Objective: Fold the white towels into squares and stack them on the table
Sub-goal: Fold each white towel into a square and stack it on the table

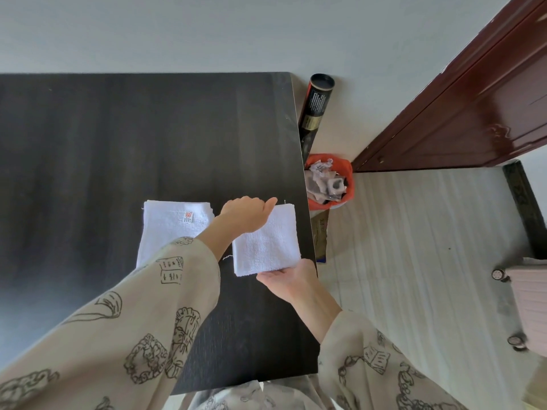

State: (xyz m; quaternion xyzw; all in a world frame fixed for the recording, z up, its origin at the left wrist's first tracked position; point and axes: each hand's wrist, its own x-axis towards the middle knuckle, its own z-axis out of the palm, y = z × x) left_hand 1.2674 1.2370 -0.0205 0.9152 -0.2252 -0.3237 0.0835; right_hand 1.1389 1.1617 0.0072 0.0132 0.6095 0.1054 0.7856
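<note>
The folded towel (266,241) lies as a small white square near the right edge of the dark table (118,137), close to the person's side. The left hand (245,213) reaches across to its far edge, fingers curled down over the fold there; whether they pinch the cloth or only press it I cannot tell for sure, though the grip looks closed on the edge. The right hand (288,279) holds the near right corner, its fingers tucked under the towel and out of sight, thumb side along the hem.

Just beside it to the left sits the towel stack (174,229), a red label showing on top, partly covered by the patterned sleeve (165,279).

The risk, as I judge it, lies in the lift — carried by two edges only, the layers may sag open and lose the square. The towel also sits very near the table's edge, so a slip could drop it toward the orange waste bin (331,182) on the floor. The sleeve could drag across the stack and skew it.
</note>
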